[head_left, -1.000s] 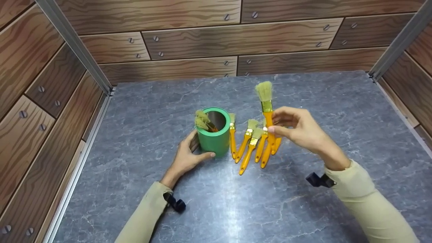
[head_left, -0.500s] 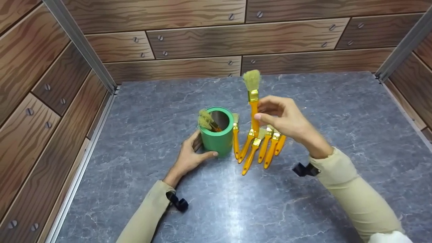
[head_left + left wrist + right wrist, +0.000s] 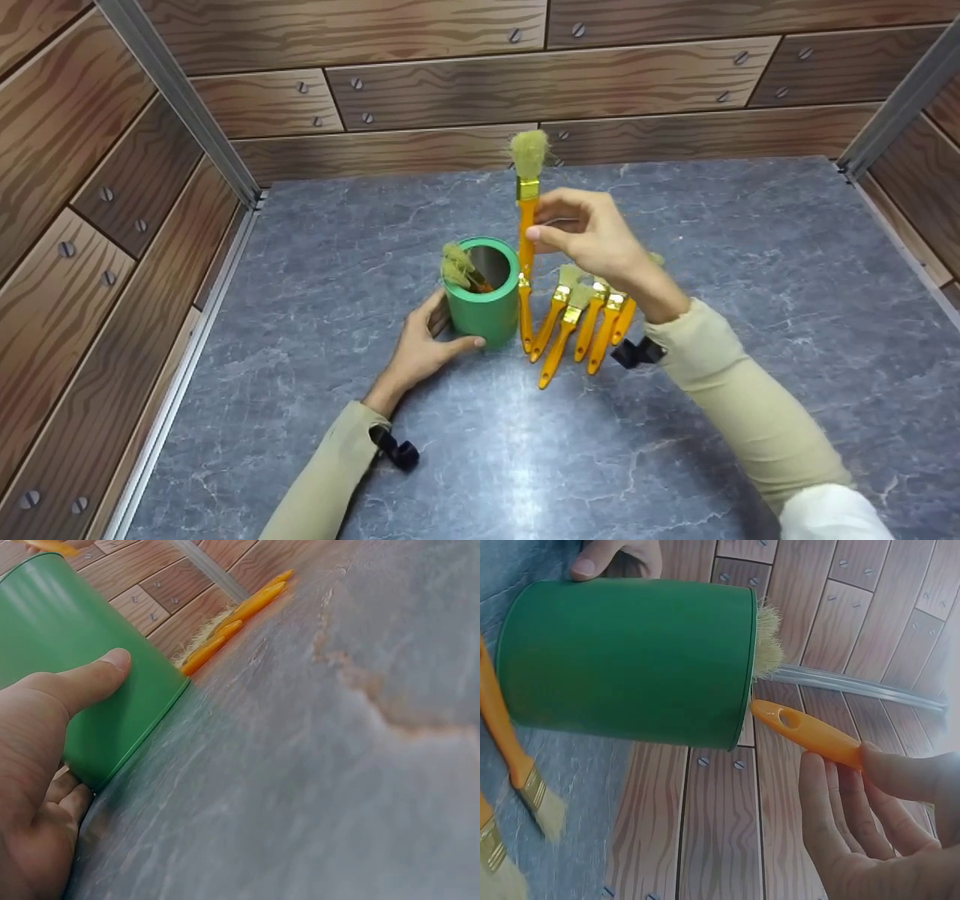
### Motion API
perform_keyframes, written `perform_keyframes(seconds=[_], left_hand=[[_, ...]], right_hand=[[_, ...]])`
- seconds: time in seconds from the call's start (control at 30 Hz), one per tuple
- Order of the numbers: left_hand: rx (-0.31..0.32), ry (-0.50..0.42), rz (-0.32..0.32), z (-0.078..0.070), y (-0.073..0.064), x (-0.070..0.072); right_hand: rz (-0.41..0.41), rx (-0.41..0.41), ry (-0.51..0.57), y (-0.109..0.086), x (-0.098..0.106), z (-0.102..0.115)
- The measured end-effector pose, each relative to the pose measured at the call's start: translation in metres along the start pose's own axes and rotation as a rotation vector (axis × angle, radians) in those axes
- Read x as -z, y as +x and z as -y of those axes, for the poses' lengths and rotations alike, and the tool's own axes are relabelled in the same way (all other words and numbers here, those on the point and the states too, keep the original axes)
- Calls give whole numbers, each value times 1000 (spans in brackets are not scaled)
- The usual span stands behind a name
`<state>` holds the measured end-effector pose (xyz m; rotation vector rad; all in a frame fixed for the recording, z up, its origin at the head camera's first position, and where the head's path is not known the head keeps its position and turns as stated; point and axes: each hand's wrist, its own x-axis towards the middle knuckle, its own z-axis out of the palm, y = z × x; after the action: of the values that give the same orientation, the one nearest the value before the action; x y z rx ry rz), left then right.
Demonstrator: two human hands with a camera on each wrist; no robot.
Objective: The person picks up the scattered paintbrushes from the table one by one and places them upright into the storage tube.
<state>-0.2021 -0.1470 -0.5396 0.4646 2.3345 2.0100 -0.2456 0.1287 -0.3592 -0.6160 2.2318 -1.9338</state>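
A green cylindrical can [image 3: 484, 319] stands upright on the table. My left hand [image 3: 421, 343] holds its lower left side, with the thumb across the front and the fingers round the back. Inside the can, paintbrushes [image 3: 457, 266] lean left, bristles up above the rim; their exact number is hard to tell. My right hand [image 3: 589, 232] pinches another paintbrush [image 3: 529, 184] by its orange handle, bristles upward, just right of the can's mouth. In the right wrist view, this brush's handle end [image 3: 810, 735] with its hole lies close to the can's rim.
Several loose paintbrushes [image 3: 559, 345] with orange handles lie fanned out on the grey marbled table [image 3: 360, 247], right of the can. One lies alongside the can's right side. Wood-patterned walls [image 3: 442, 97] enclose the back and sides.
My right hand has moved left and upward with its paintbrush, from above the loose brushes to beside the can's mouth. The left hand still holds the can in place.
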Motion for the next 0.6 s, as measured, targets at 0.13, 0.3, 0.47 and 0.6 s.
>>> perform_keyframes(seconds=[0.13, 0.3, 0.47, 0.6], left_hand=[[2, -5, -3, -1, 0, -1], [-10, -14, -3, 0, 2, -1], [-22, -14, 2, 1, 2, -1], [-16, -12, 0, 1, 1, -1]], right_hand=[[-5, 5, 6, 7, -7, -1], [-2, 17, -19, 17, -16, -4], [-5, 21, -23, 21, -24, -5], [-11, 19, -10, 23, -30, -6]])
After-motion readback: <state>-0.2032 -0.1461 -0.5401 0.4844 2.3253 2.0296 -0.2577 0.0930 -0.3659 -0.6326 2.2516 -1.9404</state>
